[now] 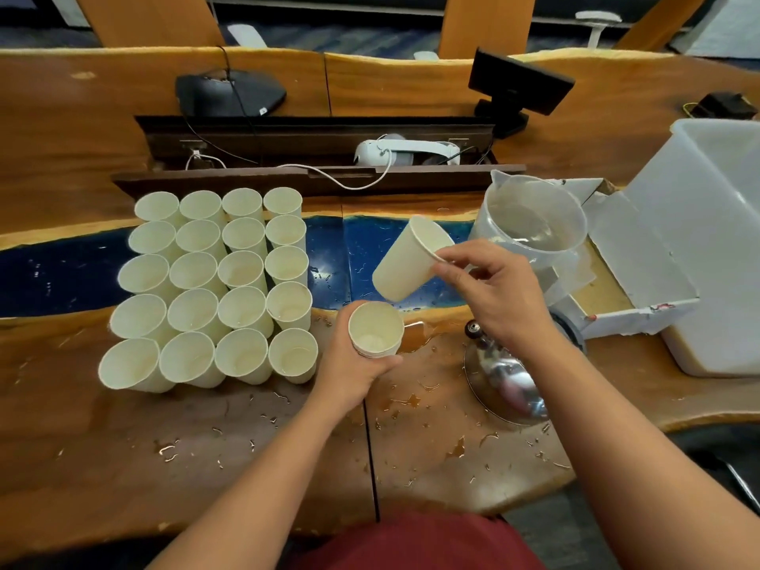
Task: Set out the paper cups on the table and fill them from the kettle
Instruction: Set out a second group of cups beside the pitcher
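**A single cup held at the rim, a short stack in the other hand**

The fingers of the right hand (489, 290) are pinched on the rim of a single paper cup (405, 261), which is held tilted above the table, clear of it. The fingers of the left hand (353, 364) are curled round a short stack of cups (376, 329), held upright just below the tilted one.

A block of cups (214, 285), four across and five deep, is already set out on the left of the table (230, 438), the cups touching one another. Whether any has been filled cannot be told; most look empty. By this judgement the setting-out is well advanced, the stack in hand is left to be placed, and the filling is largely or wholly left to do.

The steel kettle (506, 380) stands near the right forearm, partly hidden by it. A clear plastic jug (534, 216) and a white tub (707, 240) stand further right.

The table is wooden with a blue inlaid band, and water drops and small puddles are scattered over it. A cable trough with a white cable (349, 181) runs across the middle, and a small black screen (518, 86) stands behind it.
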### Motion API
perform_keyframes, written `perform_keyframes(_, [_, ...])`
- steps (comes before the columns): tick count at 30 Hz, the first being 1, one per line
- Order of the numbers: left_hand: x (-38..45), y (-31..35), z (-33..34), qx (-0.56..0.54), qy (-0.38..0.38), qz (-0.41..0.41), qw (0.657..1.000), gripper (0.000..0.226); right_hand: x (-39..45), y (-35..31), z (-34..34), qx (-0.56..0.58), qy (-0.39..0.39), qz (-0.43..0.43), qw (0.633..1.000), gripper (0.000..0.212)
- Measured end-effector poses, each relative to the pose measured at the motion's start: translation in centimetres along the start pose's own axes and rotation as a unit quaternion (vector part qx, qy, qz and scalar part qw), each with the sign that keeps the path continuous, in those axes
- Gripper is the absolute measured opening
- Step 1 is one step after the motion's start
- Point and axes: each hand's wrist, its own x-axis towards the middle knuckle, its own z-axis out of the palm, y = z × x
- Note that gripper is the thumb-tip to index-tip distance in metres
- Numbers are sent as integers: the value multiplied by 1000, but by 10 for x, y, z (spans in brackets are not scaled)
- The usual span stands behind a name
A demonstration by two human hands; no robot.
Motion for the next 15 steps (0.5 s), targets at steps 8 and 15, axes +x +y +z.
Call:
perform_keyframes(8, [0, -13, 1, 45, 53, 2, 998, 85, 33, 30, 33, -98, 0, 51, 994, 26])
perform_keyframes(15, [20, -9, 5, 87, 66, 3, 994, 83, 50, 62, 70, -301, -128, 43, 944, 27])
